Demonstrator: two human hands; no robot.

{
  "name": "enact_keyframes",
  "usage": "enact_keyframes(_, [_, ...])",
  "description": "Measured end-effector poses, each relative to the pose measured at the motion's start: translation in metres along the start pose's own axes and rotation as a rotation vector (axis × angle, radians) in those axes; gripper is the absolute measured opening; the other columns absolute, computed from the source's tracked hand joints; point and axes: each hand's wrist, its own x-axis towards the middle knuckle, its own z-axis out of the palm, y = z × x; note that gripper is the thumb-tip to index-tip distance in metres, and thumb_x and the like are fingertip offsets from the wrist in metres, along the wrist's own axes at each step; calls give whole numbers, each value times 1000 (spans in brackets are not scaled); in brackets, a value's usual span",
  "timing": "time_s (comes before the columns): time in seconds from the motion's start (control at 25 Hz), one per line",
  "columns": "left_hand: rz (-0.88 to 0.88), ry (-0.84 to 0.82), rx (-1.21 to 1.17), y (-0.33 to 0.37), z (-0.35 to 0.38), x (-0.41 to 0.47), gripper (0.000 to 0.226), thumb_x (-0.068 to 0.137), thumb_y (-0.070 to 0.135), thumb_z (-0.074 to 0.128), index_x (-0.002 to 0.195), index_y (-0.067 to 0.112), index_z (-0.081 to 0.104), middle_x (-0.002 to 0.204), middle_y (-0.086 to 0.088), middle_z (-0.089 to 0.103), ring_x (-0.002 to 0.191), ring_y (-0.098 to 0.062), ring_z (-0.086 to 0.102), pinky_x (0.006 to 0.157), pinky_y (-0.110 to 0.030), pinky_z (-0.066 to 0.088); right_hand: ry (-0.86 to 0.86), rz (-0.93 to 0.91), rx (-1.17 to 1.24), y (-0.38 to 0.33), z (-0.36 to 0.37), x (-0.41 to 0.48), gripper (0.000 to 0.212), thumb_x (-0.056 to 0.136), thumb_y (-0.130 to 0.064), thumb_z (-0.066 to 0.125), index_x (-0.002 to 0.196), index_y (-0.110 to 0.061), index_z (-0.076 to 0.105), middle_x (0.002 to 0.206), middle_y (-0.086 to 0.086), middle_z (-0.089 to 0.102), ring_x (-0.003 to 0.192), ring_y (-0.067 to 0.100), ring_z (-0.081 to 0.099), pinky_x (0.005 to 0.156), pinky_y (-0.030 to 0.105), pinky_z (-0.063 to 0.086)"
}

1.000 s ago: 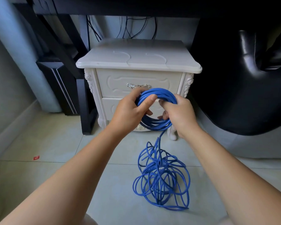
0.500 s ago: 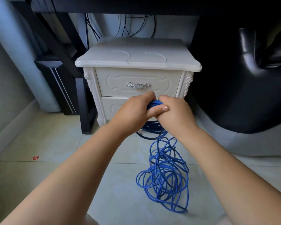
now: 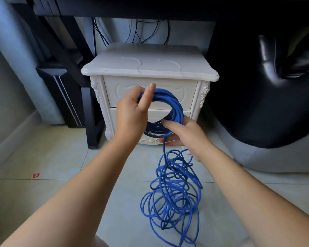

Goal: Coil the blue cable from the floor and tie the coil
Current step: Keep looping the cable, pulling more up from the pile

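Lowest in the frame, both forearms reach in from the bottom corners over the pale tiled floor [image 3: 61, 157]. Between them, at lower centre-right, the loose part of the blue cable [image 3: 171, 198] lies in a tangled heap on the tiles, left slack, I judge, so it can feed upward freely. One strand rises straight from the heap to the hands at mid-frame.

The right hand [image 3: 184, 134] meets that strand at the coil's lower right. The strand passes between a finger laid across the coil's bottom and the thumb below it. The grip is narrow and looks light, probably so the strand can slide through as it is laid on. How tightly it presses cannot be told.

Left of it, the left hand [image 3: 132, 114] holds the finished coil [image 3: 175, 106] upright. Its fingers are curled through the ring, and the thumb stands straight against the front of the turns, seemingly to keep them from springing apart.

Much cable remains on the floor, so coiling looks roughly half done and the tying is not yet begun.

Behind the coil stands a white nightstand [image 3: 150, 72]. A black cushion [image 3: 266, 86] fills the right of the frame. Dark counter legs [image 3: 89, 113] rise at the left, and thin black wires [image 3: 146, 31] hang at the top.
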Motion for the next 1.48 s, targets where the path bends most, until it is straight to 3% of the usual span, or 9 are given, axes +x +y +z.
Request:
enact_keyframes(0.28, [-289,-60,-403,3,17,-15,39,101,43,44,81,9,47,51,10,34,46,-10,32,52,-28,35,172,78,321,-2,10,10,19,90,-23,67,102,-9,61,74,9,73,77,28,72,91,56,54])
enact_keyframes(0.36, [-331,-115,-452,3,19,-18,37,101,42,42,78,13,44,53,7,32,48,-11,30,53,-27,35,186,131,296,-7,7,11,22,91,-30,65,85,-8,65,64,8,71,69,28,70,89,52,56])
enact_keyframes(0.44, [-348,-164,-470,3,20,-20,37,101,44,40,77,16,46,57,2,33,50,-12,32,58,-30,39,296,99,119,-11,4,11,37,92,-37,62,70,-8,67,60,5,70,66,27,70,77,40,59])
enact_keyframes(0.56, [-282,-270,-334,2,15,-19,42,100,49,40,80,15,55,62,-2,47,53,-15,48,66,-33,48,471,-49,-130,-13,-1,11,36,96,-31,53,77,-2,64,62,5,70,57,20,63,56,26,51])
enact_keyframes(0.72, [-163,-411,-116,-2,4,-12,48,81,56,64,96,11,61,74,-2,61,63,-15,62,64,-28,50,507,-222,-509,-17,-6,8,21,93,-23,49,81,-9,59,76,9,70,74,34,63,66,39,52])
enact_keyframes(0.84, [16,-390,219,-7,7,-12,50,74,63,68,90,16,60,72,1,62,66,-15,57,64,-29,47,458,-346,-830,-20,0,0,14,93,-20,49,92,-13,61,87,12,66,76,32,50,63,34,35])
enact_keyframes(1.0, [56,-362,312,-7,10,-11,47,79,52,71,80,7,55,60,1,49,54,-12,39,53,-26,30,433,-368,-983,-24,3,-4,18,95,-25,46,79,-16,46,70,0,48,71,30,38,60,33,25])
enact_keyframes(1.24, [1,-223,55,-5,13,-11,41,82,39,73,74,5,52,54,5,39,50,-9,32,48,-22,28,267,-210,-503,-33,-10,0,22,78,-37,64,83,-15,61,75,3,67,79,26,64,74,39,52])
enact_keyframes(1.48, [-155,-54,-140,0,7,-7,36,89,41,66,83,7,57,58,-4,43,56,-19,43,54,-30,37,-29,-12,-97,-19,-15,3,21,80,-32,75,93,-18,66,90,1,76,87,17,70,82,37,53])
